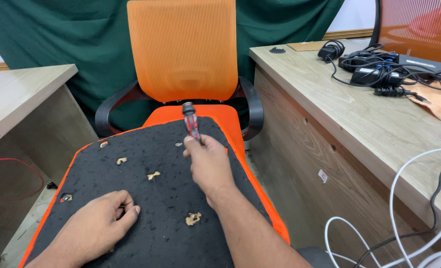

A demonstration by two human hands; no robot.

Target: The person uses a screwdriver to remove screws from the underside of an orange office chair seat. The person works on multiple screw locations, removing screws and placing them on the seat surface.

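Head view: right hand (209, 164), grip closed on screwdriver (191, 122); left hand (99, 226) open, flat on upturned seat cushion (166, 198).

Under my left hand (94, 223) I see a seat panel (156, 208) covered in matt black, rough felt-like cloth, edged in orange fabric. On the panel, my right hand (209, 166) grips a screwdriver (191, 121) with a glossy red-and-black plastic handle. Behind the panel, the chair back (183, 47) is ribbed orange mesh. Right of the panel, the desk (349, 119) looks like matt pale wood-grain laminate.
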